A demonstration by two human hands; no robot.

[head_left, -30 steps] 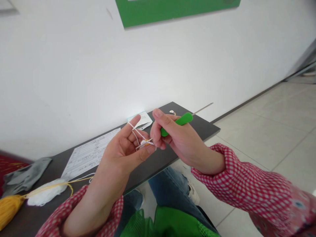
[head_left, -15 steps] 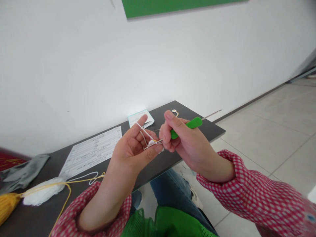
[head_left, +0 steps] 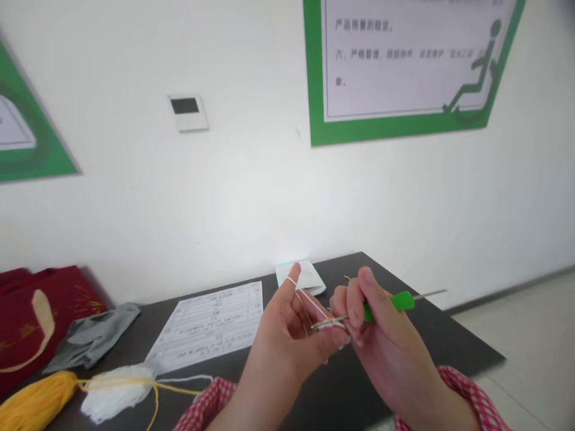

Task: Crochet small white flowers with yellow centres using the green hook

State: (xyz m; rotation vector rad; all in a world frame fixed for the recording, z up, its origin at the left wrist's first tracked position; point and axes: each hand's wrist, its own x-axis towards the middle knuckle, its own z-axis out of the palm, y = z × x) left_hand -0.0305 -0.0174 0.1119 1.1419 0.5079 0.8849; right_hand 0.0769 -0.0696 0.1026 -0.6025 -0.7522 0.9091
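Note:
My left hand (head_left: 291, 335) pinches a small white and yellow crochet piece (head_left: 333, 323) between thumb and fingers. White yarn (head_left: 309, 297) runs from the piece up around my raised left index finger. In my right hand (head_left: 381, 329) is a crochet hook with a green handle (head_left: 402, 301), gripped in closed fingers. Its thin metal shaft reaches left into the crochet piece, and another metal end sticks out to the right of the handle. Fingers partly cover the stitches, so their detail is hidden.
On the dark table (head_left: 350, 383) lie a printed sheet (head_left: 211, 323), a small booklet (head_left: 305, 275), a white yarn skein (head_left: 117, 392), a yellow yarn skein (head_left: 38, 404) and a grey cloth (head_left: 92, 335). A dark red bag (head_left: 49, 317) stands at the left by the wall.
The camera view has tilted up and shifted left, so wall signs and the red bag show more. Both hands still hold the crochet piece and hook close together.

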